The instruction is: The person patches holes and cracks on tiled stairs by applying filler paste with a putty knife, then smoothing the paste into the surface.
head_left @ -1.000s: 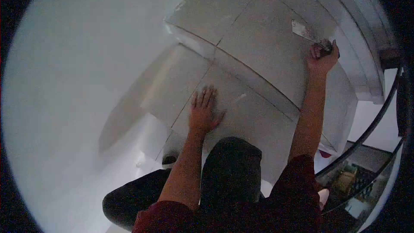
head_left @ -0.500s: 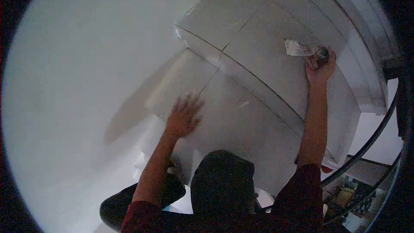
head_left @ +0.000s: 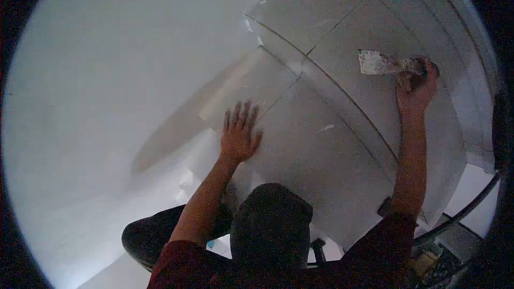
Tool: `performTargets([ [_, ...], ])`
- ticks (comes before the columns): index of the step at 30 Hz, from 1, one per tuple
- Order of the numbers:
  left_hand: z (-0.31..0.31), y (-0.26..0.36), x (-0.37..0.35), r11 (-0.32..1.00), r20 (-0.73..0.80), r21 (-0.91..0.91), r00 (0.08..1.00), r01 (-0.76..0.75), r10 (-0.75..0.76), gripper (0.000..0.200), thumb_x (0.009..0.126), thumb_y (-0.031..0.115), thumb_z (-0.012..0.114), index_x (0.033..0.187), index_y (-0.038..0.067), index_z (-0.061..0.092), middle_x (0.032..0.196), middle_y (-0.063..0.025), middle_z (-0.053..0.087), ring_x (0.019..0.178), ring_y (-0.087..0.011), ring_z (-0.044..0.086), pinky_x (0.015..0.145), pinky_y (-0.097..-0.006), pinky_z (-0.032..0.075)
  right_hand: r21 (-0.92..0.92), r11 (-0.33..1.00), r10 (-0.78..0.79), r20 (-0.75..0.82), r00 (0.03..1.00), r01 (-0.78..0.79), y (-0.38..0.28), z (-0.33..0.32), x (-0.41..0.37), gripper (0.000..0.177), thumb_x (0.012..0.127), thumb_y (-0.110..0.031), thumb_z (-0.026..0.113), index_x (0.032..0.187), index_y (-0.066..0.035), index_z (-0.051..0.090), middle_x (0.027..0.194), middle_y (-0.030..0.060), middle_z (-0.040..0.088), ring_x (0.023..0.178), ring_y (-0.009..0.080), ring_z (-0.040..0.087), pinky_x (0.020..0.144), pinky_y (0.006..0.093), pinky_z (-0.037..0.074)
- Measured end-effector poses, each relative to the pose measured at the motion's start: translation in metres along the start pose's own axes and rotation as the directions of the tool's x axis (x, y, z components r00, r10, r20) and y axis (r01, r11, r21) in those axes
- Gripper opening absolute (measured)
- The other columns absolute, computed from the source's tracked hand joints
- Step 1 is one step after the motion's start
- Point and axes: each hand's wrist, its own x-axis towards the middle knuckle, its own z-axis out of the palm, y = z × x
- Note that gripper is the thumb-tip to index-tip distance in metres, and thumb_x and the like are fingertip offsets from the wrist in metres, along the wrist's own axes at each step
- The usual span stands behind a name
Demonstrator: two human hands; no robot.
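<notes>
My right hand [head_left: 417, 85] is closed around the handle of a putty knife [head_left: 375, 63]. Its broad blade is smeared with whitish material and points left, over an upper tiled stair step [head_left: 353, 32]. Whether the blade touches the tile cannot be made out. Fingers spread and stretched forward, my left hand [head_left: 241, 134] lies on or just above the lower tiled step [head_left: 300, 144], near a dark joint line between tiles. A small pale mark [head_left: 325, 127] shows on that lower step.
A pale wall [head_left: 118, 59] runs along the left side of the stairs, with a shadow on it. Dark curved railing [head_left: 474, 203] stands at the right, with cluttered items below it. A dark cap [head_left: 273, 225] and a bent knee [head_left: 155, 235] fill the near foreground.
My right hand has shifted slightly right and down with the putty knife. My left hand has moved right and now looks steadier, fingers spread. The whole view has shifted a little.
</notes>
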Motion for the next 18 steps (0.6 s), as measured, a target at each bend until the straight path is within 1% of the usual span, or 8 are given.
performTargets([
  [2,0.005,-0.005,0.002,0.998,0.045,-0.025,0.997,-0.063,0.064,0.07,0.101,0.04,0.053,0.164,0.016,0.032,0.17,-0.0097,0.031,0.158,-0.034,0.023,0.13,-0.0555,0.007,-0.451,0.784,-0.415,0.128,0.901,0.426,0.016,-0.004,-0.005,0.032,0.104,-0.034,0.056,0.106,-0.004,0.065,0.088,0.0075,0.067,0.058,0.012,0.055,0.044,0.0285,0.041],
  [5,0.012,-0.003,0.007,0.962,0.118,-0.055,0.955,-0.267,0.272,0.068,0.101,0.037,0.052,0.163,0.015,0.034,0.168,-0.0091,0.033,0.158,-0.032,0.025,0.13,-0.0544,0.008,0.021,0.971,0.237,-0.025,0.971,-0.237,0.024,-0.035,0.009,0.027,0.103,-0.026,0.061,0.115,-0.003,0.063,0.106,0.0097,0.067,0.081,0.0146,0.063,0.057,0.0297,0.053],
  [8,0.012,-0.007,0.008,0.915,0.151,-0.098,0.903,-0.391,0.402,0.063,0.103,0.033,0.049,0.162,0.016,0.035,0.168,-0.0084,0.035,0.157,-0.03,0.027,0.131,-0.0537,0.011,-0.41,0.734,-0.411,0.365,0.835,0.541,0.021,-0.036,0.003,0.032,0.1,-0.022,0.066,0.124,-0.002,0.06,0.115,0.0116,0.065,0.097,0.0208,0.065,0.075,0.0326,0.058],
  [10,0.008,-0.007,0.011,0.912,0.152,-0.14,0.902,-0.385,0.404,0.061,0.104,0.031,0.048,0.162,0.016,0.037,0.167,-0.0081,0.036,0.157,-0.0291,0.028,0.13,-0.0537,0.013,0.372,0.808,0.439,0.14,0.888,-0.458,0.021,-0.052,0.01,0.042,0.096,-0.019,0.072,0.131,-0.002,0.057,0.12,0.0131,0.064,0.103,0.0261,0.064,0.089,0.036,0.056],
  [11,0.007,-0.006,0.01,0.906,0.17,-0.092,0.89,-0.412,0.422,0.059,0.105,0.029,0.047,0.161,0.016,0.038,0.167,-0.008,0.037,0.156,-0.0288,0.029,0.13,-0.0535,0.014,0.377,0.803,0.445,0.136,0.885,-0.462,0.025,-0.052,0.008,0.042,0.096,-0.019,0.072,0.131,-0.002,0.057,0.12,0.0131,0.064,0.103,0.0261,0.064,0.089,0.036,0.056],
  [12,0.007,-0.005,0.008,0.898,0.192,-0.048,0.879,-0.437,0.437,0.057,0.105,0.028,0.047,0.16,0.015,0.039,0.166,-0.0079,0.038,0.156,-0.0284,0.03,0.13,-0.0533,0.015,-0.051,0.998,-0.022,0.181,0.983,0.032,0.032,-0.052,0.005,0.046,0.096,-0.022,0.072,0.134,-0.002,0.055,0.12,0.0139,0.064,0.104,0.0277,0.065,0.091,0.0372,0.056],
  [13,0.008,-0.006,0.007,0.897,0.203,-0.051,0.875,-0.439,0.44,0.057,0.105,0.028,0.047,0.16,0.015,0.039,0.166,-0.0079,0.038,0.156,-0.0284,0.03,0.13,-0.0533,0.015,-0.39,0.729,-0.407,0.413,0.815,0.562,0.034,-0.05,0.002,0.05,0.096,-0.024,0.072,0.137,-0.002,0.054,0.121,0.0147,0.064,0.105,0.0293,0.065,0.092,0.0384,0.055],
  [18,0.013,-0.017,0.012,0.896,0.228,-0.103,0.867,-0.431,0.443,0.062,0.099,0.027,0.055,0.159,0.016,0.043,0.165,-0.0059,0.041,0.155,-0.0272,0.032,0.13,-0.0518,0.017,-0.577,0.534,-0.441,0.433,0.786,0.618,0.027,-0.056,0.005,0.054,0.095,-0.027,0.073,0.139,-0.002,0.054,0.124,0.017,0.065,0.11,0.0333,0.065,0.098,0.042,0.054],
])
